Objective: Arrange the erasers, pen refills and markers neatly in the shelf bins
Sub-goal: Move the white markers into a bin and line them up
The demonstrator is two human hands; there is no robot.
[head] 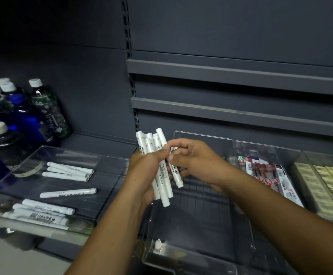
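Over a clear plastic bin [197,231], left hand [141,167] grips a bundle of white cylindrical markers [164,192]; right hand [195,157] pinches one

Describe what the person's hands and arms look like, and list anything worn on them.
Both are bare. The left hand and right hand wear no gloves, and no rings show on the visible fingers. The left forearm and right forearm are uncovered down to the frame edge: no sleeve, watch or band in view.
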